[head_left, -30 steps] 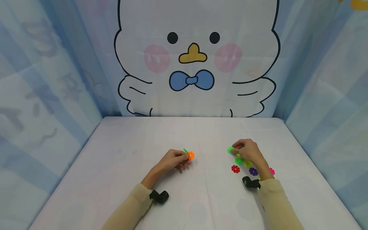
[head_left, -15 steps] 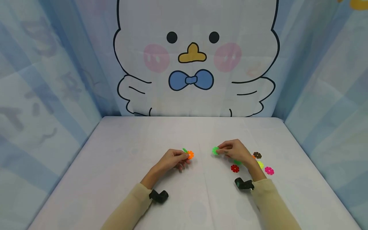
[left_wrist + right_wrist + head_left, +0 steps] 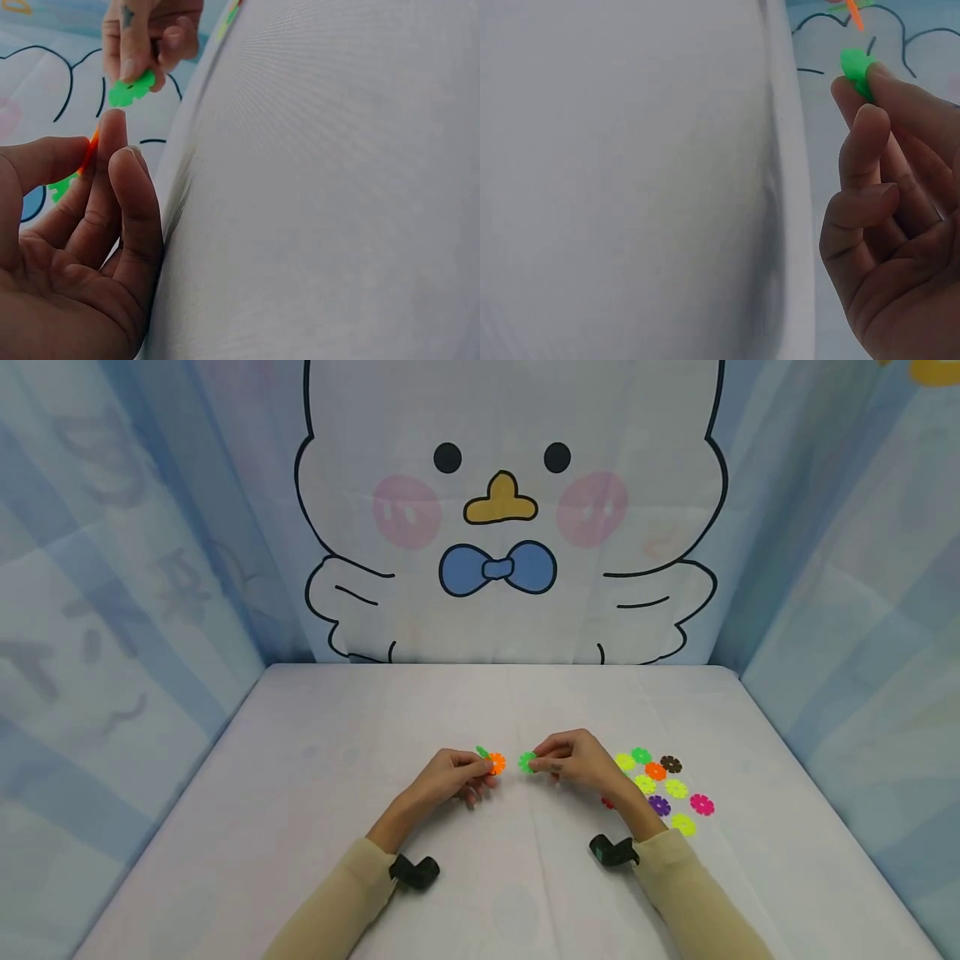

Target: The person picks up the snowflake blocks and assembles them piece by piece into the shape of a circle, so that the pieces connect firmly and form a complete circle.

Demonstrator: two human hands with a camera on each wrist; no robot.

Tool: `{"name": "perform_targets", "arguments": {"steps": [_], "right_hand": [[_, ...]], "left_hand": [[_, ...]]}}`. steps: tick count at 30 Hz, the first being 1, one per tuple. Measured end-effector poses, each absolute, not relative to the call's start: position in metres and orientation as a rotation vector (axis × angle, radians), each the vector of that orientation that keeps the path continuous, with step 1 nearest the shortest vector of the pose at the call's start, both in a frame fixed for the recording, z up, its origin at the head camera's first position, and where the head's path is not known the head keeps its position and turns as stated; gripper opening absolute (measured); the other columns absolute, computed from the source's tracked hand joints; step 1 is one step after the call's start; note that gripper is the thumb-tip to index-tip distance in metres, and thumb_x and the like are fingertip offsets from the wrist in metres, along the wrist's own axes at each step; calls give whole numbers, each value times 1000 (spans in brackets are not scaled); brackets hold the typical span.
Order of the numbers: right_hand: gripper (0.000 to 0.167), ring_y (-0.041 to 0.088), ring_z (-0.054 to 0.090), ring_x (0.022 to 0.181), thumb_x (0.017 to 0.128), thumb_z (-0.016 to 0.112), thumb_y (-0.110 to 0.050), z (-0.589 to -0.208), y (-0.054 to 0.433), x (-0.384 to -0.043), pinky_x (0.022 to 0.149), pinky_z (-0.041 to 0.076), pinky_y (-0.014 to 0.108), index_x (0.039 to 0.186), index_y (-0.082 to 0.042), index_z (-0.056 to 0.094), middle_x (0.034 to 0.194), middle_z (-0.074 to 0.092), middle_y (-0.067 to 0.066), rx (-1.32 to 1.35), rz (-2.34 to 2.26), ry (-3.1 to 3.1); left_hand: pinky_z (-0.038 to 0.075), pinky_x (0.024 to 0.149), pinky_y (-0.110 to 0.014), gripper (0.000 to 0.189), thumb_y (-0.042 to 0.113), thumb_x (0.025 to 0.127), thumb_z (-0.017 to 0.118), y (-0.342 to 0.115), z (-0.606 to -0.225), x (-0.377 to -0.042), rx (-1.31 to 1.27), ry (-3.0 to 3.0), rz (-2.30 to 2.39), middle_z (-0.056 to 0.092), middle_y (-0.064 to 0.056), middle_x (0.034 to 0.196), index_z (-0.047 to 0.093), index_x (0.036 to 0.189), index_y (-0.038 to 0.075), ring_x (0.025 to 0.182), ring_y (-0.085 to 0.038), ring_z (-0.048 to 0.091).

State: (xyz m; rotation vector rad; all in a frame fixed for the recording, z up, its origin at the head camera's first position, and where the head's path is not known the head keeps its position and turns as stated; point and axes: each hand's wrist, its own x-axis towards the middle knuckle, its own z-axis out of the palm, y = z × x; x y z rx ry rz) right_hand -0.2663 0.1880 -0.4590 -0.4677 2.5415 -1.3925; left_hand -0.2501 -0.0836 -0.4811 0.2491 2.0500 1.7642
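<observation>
My left hand pinches an orange snowflake disc between thumb and fingers, just above the table. A green snowflake disc is joined to the orange one at its far side; in the left wrist view it shows partly behind the fingers. My right hand pinches a second green disc by its edge, with the notched rim facing the orange disc. A small gap separates the two hands' discs, also visible in the right wrist view, where the green disc stands below the orange tip.
Several loose snowflake discs lie on the white table around my right forearm: purple, pink, brown, orange, yellow and green. A red one is partly hidden by the arm. Printed curtains enclose the table.
My right hand has carried the green disc leftward from the loose discs to beside the orange disc, uncovering more of the pile. The left hand has stayed nearly still.
</observation>
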Motion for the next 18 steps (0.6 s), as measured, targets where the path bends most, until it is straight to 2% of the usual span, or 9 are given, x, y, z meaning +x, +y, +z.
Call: {"name": "perform_targets", "arguments": {"steps": [9,18], "right_hand": [[13,17,65,65,94,81,-16,-458,174,-260,60,58,30,101,-6,81,92,81,14,-577,-1408,2541],[13,20,68,67,94,82,-19,-459,171,-258,59,56,26,101,-7,81,93,81,13,-576,-1385,2566]], "left_hand": [[56,61,-23,30,22,105,65,-84,-481,-249,268,2071,1759,80,-4,89,77,113,-4,71,-11,64],[56,63,-22,32,24,105,66,-84,-481,-250,270,2070,1741,80,-3,88,77,113,-5,72,-11,65]]}}
